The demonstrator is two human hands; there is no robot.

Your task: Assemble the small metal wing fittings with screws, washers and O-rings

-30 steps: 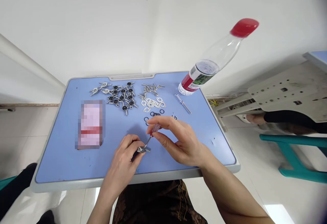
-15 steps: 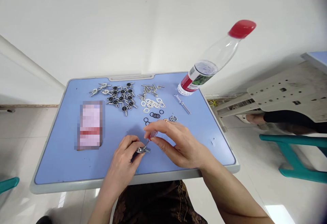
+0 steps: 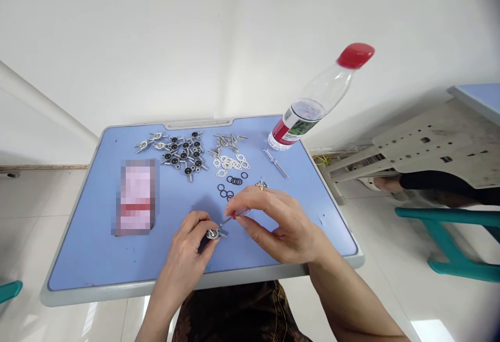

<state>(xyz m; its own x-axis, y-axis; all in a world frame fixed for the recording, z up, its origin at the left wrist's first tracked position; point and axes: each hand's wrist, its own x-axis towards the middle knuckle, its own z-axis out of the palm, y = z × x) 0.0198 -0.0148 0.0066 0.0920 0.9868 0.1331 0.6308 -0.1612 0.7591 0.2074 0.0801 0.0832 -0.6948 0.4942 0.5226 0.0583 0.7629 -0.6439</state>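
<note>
Near the table's front edge, my left hand [image 3: 192, 245] pinches a small metal fitting [image 3: 213, 233] with a stub pointing right. My right hand [image 3: 275, 223] grips a small screwdriver [image 3: 234, 214] with a clear and red handle between thumb and fingers. The screwdriver's thin tip is close above the fitting; I cannot tell whether they touch. Beyond my right hand lie black rubber rings [image 3: 234, 180], flat oval metal plates [image 3: 230, 163] and a little heap of screws [image 3: 262, 182], partly hidden by the hand. Farther back are metal pins [image 3: 228, 141].
Metal fittings with black discs [image 3: 185, 155] cluster at the back left, above a pixelated pinkish block [image 3: 135, 196]. A water bottle [image 3: 299, 115] with a red cap stands at the back right, beside a slim metal tool [image 3: 275, 163]. A teal stool [image 3: 445, 238] is right of the table.
The screwdriver has tilted flatter and its tip has drawn up and away from the fitting. My left hand still holds the fitting. The whole view has shifted slightly.
</note>
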